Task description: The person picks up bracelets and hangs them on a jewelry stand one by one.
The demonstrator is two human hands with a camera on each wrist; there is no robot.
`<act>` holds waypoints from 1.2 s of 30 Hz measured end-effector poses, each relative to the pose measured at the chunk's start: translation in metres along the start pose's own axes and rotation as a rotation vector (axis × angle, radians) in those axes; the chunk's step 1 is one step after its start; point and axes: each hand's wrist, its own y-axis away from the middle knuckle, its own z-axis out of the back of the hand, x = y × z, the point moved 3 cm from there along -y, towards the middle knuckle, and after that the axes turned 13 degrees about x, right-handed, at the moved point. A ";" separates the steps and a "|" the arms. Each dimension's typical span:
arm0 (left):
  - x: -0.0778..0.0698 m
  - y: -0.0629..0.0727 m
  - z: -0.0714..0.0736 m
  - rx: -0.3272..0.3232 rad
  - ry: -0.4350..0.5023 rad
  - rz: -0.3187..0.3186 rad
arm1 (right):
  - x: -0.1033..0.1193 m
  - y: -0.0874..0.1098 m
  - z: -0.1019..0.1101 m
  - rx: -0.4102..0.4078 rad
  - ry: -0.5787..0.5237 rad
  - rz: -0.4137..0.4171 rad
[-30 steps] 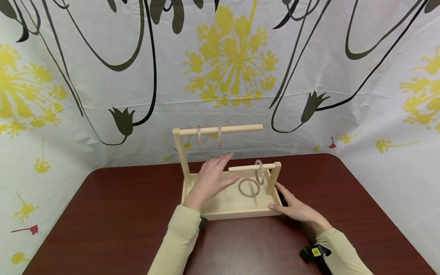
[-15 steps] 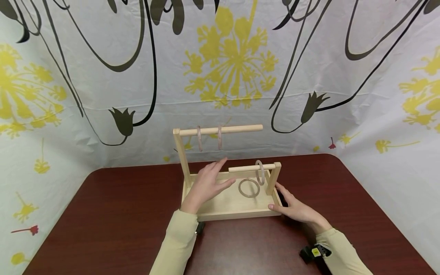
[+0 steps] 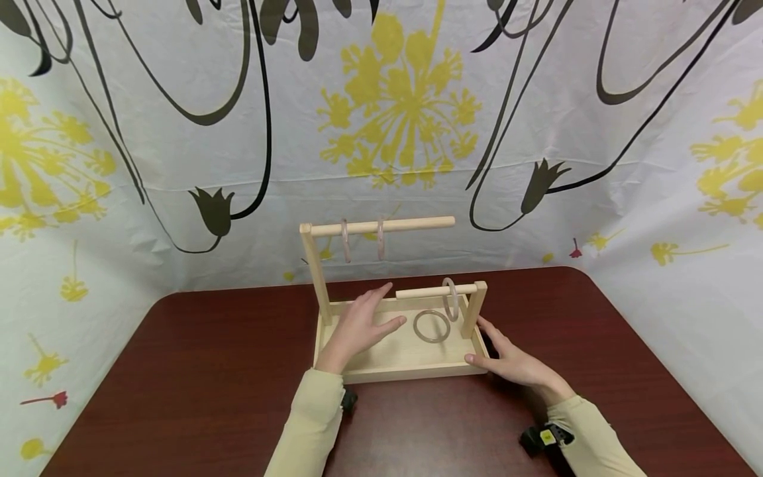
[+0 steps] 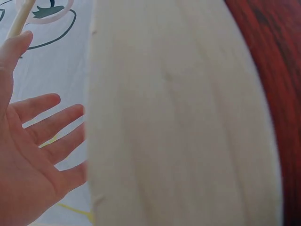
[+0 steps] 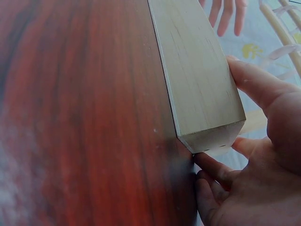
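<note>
A pale wooden rack stands on the table, its tray (image 3: 417, 373) bearing a tall rod (image 3: 417, 224) and a shorter, lower rod (image 3: 414, 292). Two pinkish rings (image 3: 346, 242) hang from the tall rod. Another ring (image 3: 456, 303) hangs on the lower rod, and a loose ring (image 3: 432, 340) lies flat in the tray. With fingers spread and nothing held, my left hand (image 3: 357, 331) hovers over the tray's left part. My right hand (image 3: 512, 361) grips the tray's right front corner, its thumb (image 5: 256, 80) on the front rim and fingers against the end.
The dark red-brown table (image 3: 238, 344) extends around the rack. A patterned white cloth (image 3: 411, 132) hangs behind and at both sides. Upright posts (image 3: 316, 275) rise at the tray's two ends.
My left hand has drawn slightly down and left, away from the lower rod's free end. The right hand, the rack and the rings stay where they were.
</note>
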 end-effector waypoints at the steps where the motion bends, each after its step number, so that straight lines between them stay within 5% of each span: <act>1: 0.001 0.000 -0.001 0.005 0.009 0.001 | 0.001 0.000 0.000 0.000 0.007 0.007; 20: -0.002 -0.017 -0.030 0.117 0.154 0.040 | 0.006 0.001 0.000 -0.002 -0.010 -0.009; 36: -0.017 -0.035 -0.050 0.169 0.123 -0.049 | -0.009 -0.003 0.000 -0.001 -0.039 -0.029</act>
